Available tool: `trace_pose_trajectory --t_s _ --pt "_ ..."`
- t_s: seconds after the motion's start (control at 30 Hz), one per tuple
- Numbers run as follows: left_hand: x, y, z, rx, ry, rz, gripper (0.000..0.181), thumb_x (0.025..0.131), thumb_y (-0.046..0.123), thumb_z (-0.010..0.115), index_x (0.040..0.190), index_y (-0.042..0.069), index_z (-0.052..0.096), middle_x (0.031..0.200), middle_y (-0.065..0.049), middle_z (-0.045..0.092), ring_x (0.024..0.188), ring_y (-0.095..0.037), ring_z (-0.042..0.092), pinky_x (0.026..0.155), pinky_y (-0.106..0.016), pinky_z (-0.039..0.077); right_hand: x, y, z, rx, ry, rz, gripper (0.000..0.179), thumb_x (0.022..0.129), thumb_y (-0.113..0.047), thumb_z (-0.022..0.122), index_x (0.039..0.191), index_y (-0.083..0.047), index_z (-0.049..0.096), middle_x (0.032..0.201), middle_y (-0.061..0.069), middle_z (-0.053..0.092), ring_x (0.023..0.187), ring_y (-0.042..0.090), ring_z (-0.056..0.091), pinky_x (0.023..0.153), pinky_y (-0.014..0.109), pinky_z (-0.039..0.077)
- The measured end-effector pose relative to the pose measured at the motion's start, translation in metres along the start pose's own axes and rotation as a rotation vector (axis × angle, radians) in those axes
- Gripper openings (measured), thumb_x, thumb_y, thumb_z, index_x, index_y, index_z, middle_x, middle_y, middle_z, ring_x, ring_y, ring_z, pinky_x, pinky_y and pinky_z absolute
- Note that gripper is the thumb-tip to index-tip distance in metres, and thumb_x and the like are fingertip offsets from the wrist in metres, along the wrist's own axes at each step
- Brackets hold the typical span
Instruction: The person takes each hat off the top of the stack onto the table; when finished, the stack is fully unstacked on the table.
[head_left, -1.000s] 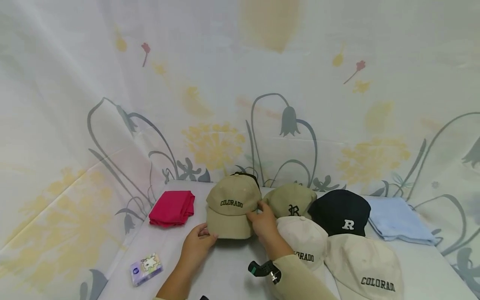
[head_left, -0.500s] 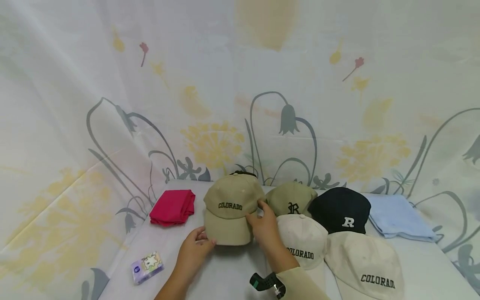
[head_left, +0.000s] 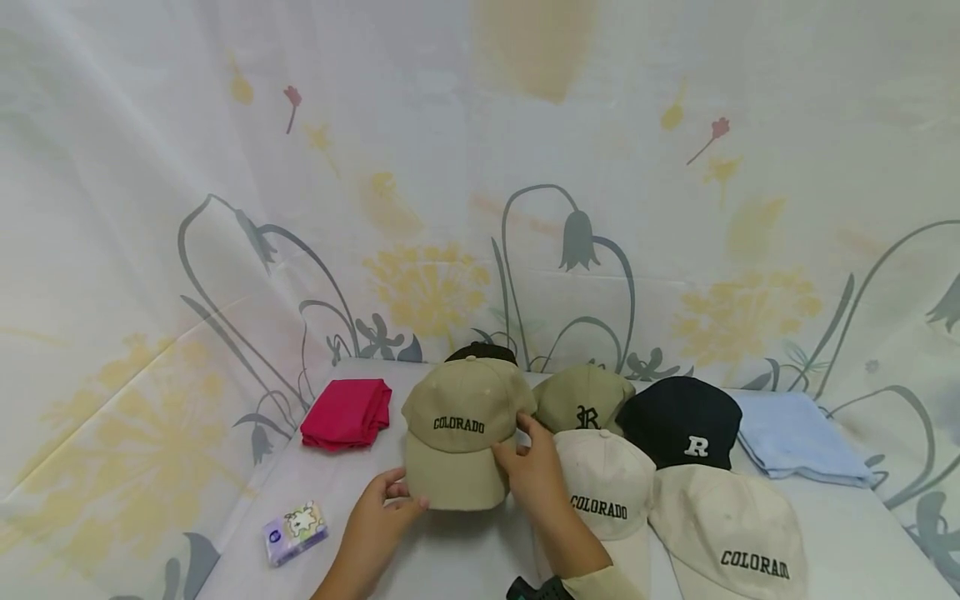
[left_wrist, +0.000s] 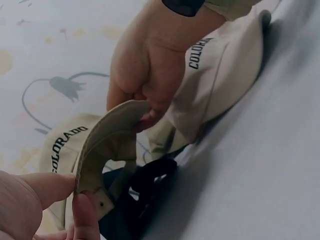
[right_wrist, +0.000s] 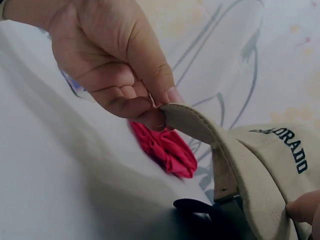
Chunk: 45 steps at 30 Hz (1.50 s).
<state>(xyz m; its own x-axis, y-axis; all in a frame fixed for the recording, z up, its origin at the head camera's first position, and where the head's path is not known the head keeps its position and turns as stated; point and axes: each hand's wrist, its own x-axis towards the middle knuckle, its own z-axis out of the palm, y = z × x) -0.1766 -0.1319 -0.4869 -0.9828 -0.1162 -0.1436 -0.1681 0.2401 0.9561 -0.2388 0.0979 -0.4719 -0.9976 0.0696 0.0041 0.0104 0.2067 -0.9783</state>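
Both hands hold a khaki baseball cap (head_left: 459,396) lettered COLORADO, its brim towards me. My left hand (head_left: 380,512) pinches the left edge of the brim between thumb and fingers. At the right side, where brim and crown meet, my right hand (head_left: 534,467) grips the cap. The wrist views show the brim (right_wrist: 237,165) raised off the white surface, with the hollow underside and back strap visible. Behind the khaki cap sits a black cap (head_left: 483,351), mostly hidden by it in the head view.
To the right lie an olive cap (head_left: 577,396), a navy cap (head_left: 682,421) with a white R, and two cream COLORADO caps (head_left: 600,467) (head_left: 727,517). Folded light-blue cloth (head_left: 798,437) is at far right. Red folded cloth (head_left: 345,412) and a purple tissue pack (head_left: 295,533) lie left.
Both hands have drawn the khaki cap nearer to me and slightly left. More of the black cap behind it now shows. The other caps and cloths have stayed put.
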Motion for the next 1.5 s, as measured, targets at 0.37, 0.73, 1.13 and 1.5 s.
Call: trace_pose_trajectory --t_s 0.37,0.73,1.13,1.5 --pt "-0.015 -0.008 -0.007 0.072 -0.041 -0.079 0.078 0.088 0.029 0.084 0.148 -0.003 0.046 0.121 -0.012 0.058 0.096 -0.016 0.063 0.082 -0.035 0.053 -0.030 0.000 -0.002 -0.091 0.014 -0.003 0.068 0.093 -0.013 0.077 0.152 0.001 0.047 0.151 0.022 0.049 0.107 0.025 0.064 0.081 0.037 0.059" --pt "-0.031 -0.014 -0.012 0.046 -0.086 -0.092 0.080 0.086 0.022 0.086 0.148 -0.007 0.044 0.118 -0.014 0.057 0.095 -0.016 0.066 0.078 -0.034 0.056 -0.048 0.008 -0.003 -0.167 0.030 -0.007 0.066 0.089 -0.017 0.081 0.147 0.000 0.053 0.137 0.017 0.055 0.101 0.021 0.059 0.080 0.029 0.052" --pt "-0.042 -0.027 -0.015 0.056 -0.146 -0.086 0.087 0.087 0.031 0.086 0.147 -0.012 0.039 0.114 -0.013 0.059 0.091 -0.017 0.066 0.074 -0.033 0.053 -0.061 0.010 -0.006 -0.151 -0.012 0.020 0.068 0.088 -0.015 0.082 0.147 0.003 0.052 0.139 0.022 0.052 0.104 0.024 0.058 0.084 0.034 0.053" --pt "-0.047 -0.043 -0.015 -0.041 -0.219 -0.138 0.087 0.089 0.021 0.083 0.147 -0.018 0.030 0.113 -0.018 0.056 0.092 -0.017 0.065 0.076 -0.038 0.058 -0.066 0.030 -0.002 -0.110 -0.054 0.012 0.069 0.088 -0.011 0.081 0.146 0.009 0.048 0.135 0.024 0.050 0.098 0.022 0.063 0.080 0.032 0.058"
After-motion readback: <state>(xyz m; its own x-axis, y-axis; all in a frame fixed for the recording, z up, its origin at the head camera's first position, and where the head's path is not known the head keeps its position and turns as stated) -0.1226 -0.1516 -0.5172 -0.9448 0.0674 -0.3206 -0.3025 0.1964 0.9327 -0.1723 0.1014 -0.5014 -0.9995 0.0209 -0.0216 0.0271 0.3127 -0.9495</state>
